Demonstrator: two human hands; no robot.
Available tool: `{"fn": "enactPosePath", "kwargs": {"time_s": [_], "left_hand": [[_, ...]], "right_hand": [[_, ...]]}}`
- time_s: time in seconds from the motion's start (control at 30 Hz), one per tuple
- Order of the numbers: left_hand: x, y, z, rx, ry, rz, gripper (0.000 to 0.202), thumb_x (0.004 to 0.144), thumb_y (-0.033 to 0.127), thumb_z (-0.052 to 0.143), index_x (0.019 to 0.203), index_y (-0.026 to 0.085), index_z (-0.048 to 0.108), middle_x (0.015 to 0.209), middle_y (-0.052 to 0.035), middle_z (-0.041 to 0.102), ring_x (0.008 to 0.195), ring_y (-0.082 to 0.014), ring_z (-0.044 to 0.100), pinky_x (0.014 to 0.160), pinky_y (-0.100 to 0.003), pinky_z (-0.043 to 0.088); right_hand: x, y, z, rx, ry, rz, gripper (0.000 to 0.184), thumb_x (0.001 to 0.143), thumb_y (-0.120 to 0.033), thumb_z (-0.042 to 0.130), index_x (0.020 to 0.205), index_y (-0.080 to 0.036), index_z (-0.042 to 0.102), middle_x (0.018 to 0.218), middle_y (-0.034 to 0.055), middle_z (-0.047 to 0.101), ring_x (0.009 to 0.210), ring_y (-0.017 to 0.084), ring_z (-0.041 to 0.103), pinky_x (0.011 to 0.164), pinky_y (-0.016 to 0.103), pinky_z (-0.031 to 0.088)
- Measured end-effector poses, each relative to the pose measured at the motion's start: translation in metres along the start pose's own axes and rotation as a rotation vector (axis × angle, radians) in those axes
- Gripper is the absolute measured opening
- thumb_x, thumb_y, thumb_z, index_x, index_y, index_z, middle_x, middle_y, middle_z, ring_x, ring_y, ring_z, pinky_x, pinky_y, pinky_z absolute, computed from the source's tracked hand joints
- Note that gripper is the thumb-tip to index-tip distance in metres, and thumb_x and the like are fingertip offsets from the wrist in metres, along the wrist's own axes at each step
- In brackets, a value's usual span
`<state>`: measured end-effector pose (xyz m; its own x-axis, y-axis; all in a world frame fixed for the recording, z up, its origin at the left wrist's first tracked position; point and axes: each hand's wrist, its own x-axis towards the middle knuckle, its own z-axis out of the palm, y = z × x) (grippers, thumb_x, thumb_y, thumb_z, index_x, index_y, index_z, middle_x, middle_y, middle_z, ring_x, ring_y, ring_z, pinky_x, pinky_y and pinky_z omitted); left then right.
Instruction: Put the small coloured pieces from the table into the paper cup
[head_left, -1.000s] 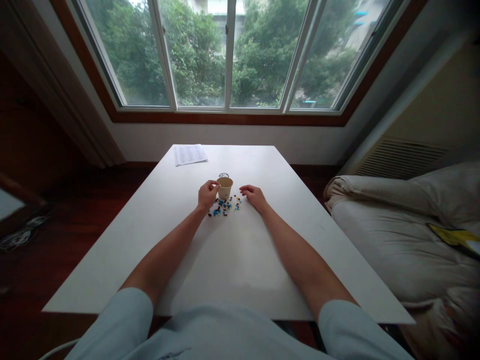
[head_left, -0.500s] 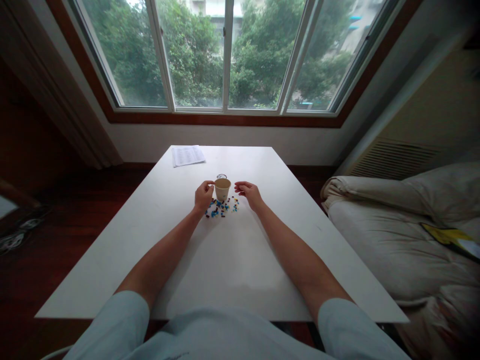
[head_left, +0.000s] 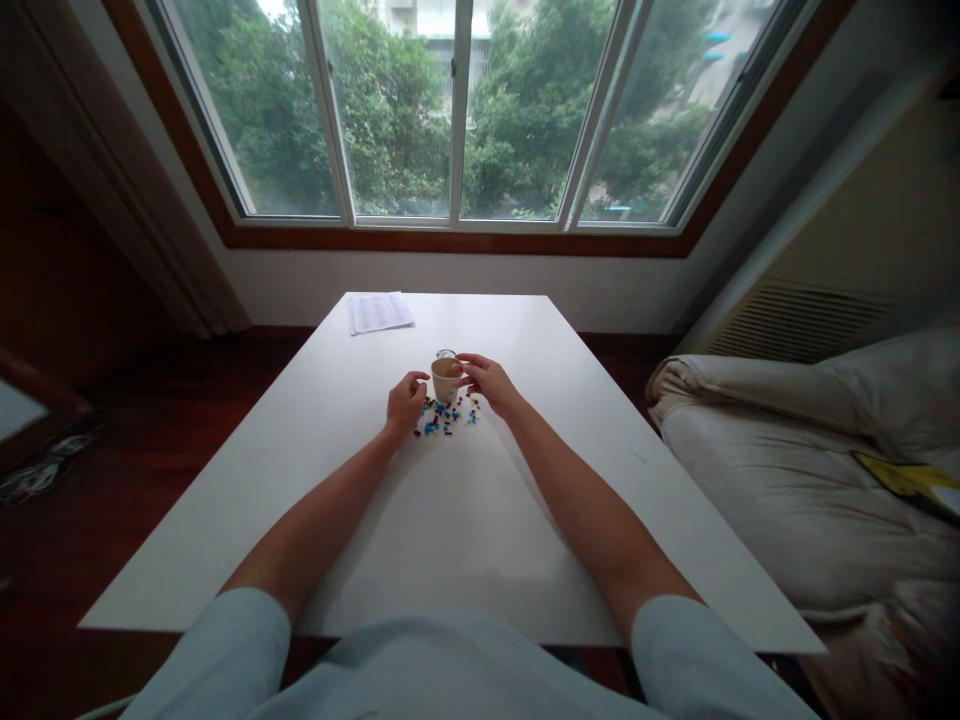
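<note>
A small beige paper cup (head_left: 445,386) stands upright on the white table. My right hand (head_left: 491,384) is at its right side, index finger over the rim and the thumb lower on the outer wall, pinching it. My left hand (head_left: 406,402) rests close to the cup's left side, its fingers loosely bent and a little apart, with nothing visible in them. Many small blue, yellow, dark and white pieces (head_left: 435,425) lie scattered on the table in front of and around the cup. Their exact kind is too small to tell.
A clear, round-rimmed object (head_left: 446,353) sits just behind the cup, partly hidden. Printed sheets of paper (head_left: 381,312) lie at the far left of the white table (head_left: 450,540). A beige sofa (head_left: 757,480) stands to the right, and a window is beyond the table.
My right hand has moved left from beside the cup onto its right rim. My left fingers have drawn slightly back and down from the cup's rim.
</note>
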<state>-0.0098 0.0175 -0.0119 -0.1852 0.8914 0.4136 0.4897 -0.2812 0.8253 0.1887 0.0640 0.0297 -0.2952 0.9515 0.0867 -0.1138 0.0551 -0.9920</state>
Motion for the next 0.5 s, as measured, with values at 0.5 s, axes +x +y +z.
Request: {"fn": "enactPosePath", "kwargs": {"time_s": [0.5], "left_hand": [[-0.008, 0.006, 0.006, 0.242, -0.268, 0.202, 0.019, 0.083, 0.024, 0.054, 0.088, 0.021, 0.072, 0.071, -0.0009, 0.063, 0.063, -0.0136, 0.050, 0.062, -0.024, 0.035]], "right_hand": [[-0.001, 0.016, -0.050, -1.042, -0.181, -0.087, 0.014, 0.078, -0.022, 0.063, 0.086, -0.020, 0.074, 0.073, 0.0003, 0.067, 0.065, 0.012, 0.055, 0.062, 0.022, 0.038]]}}
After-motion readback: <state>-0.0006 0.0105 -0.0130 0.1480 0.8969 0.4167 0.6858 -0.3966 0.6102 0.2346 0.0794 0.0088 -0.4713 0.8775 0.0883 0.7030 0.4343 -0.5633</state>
